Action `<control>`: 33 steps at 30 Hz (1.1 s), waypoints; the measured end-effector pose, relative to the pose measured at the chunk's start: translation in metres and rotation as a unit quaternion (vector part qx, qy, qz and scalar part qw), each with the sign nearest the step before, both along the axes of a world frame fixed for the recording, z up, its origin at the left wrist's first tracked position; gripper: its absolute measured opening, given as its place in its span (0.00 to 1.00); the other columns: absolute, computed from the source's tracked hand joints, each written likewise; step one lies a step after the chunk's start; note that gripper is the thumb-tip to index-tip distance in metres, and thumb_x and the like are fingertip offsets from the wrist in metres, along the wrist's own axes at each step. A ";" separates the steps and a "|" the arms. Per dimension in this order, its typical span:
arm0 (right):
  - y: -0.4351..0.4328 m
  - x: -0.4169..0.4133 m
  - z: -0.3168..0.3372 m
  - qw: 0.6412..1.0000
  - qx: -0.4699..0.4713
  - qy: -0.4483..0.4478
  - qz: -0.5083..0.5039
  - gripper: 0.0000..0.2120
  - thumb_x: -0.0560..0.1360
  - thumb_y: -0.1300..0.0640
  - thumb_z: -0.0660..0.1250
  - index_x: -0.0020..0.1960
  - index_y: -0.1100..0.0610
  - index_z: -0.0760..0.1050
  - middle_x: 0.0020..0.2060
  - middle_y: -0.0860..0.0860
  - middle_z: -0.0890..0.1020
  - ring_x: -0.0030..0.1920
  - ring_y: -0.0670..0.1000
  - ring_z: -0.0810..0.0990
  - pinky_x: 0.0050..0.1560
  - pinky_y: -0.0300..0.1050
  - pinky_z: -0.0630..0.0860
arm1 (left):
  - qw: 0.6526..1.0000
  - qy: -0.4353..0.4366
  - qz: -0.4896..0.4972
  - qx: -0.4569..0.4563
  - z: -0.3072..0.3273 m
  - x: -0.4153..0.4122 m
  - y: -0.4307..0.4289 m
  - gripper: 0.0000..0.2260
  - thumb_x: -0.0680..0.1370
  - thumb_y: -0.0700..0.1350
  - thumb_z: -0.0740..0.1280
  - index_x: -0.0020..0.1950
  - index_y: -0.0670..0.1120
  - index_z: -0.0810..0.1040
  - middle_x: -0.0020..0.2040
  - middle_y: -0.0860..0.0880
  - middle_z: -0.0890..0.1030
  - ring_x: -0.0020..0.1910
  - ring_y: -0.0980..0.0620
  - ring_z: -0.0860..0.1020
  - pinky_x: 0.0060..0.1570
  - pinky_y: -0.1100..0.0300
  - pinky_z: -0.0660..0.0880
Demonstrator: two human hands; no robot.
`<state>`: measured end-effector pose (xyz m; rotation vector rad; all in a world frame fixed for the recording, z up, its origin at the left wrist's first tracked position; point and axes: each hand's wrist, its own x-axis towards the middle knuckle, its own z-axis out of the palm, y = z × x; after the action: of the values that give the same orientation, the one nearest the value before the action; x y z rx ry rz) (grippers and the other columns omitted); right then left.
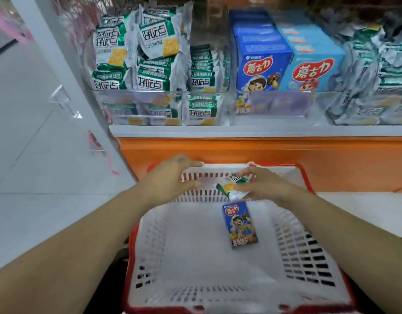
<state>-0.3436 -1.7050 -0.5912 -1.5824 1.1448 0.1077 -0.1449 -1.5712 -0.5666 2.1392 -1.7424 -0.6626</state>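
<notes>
The left hand (172,177) hovers at 11 o'clock over the basket (308,257), fingers and thumb loosely spread in an open curve and holding nothing; I cannot tell whether it touches the far rim. Just to its right, at 12 o'clock above the basket's far wall, is the cracker packet (229,189), a small green, white and silver foil pouch tilted on its side. The right hand (265,189) pinches it by its right end between fingertips and thumb.

The packet looks very light, with a thin, crinkly film that is probably slick, and the crackers inside are likely brittle. A gentle pinch at the crimped end seam or a light hold across the flat faces should do; squeezing the middle risks crushing them.

Below the packet, toward 1 o'clock on the basket floor, lies a dark blue box (240,224), flat on its back. It takes up little of the floor, and the space at 9 o'clock beside it is free, so nothing blocks a drop except the left hand close by.

Beyond the basket, at 12 o'clock, runs a shelf (240,131): a clear bin (163,107) of matching packets at 11 o'clock, blue boxes (263,66) in the middle, and more silver packets (376,75) at 1 o'clock
</notes>
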 end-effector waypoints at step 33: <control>0.012 -0.002 0.090 0.977 -0.135 -0.024 0.163 0.16 0.77 0.51 0.66 0.64 0.47 0.72 0.55 0.46 0.81 0.50 0.39 0.79 0.46 0.34 0.73 | 0.986 0.004 0.119 -0.112 0.061 0.020 0.001 0.16 0.78 0.48 0.65 0.66 0.51 0.75 0.62 0.52 0.79 0.57 0.53 0.78 0.58 0.51 0.75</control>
<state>-0.3453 -1.6931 -0.5009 -1.9967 0.8814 0.1326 -0.1249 -1.5699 -0.5058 2.1352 -1.4480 -0.3903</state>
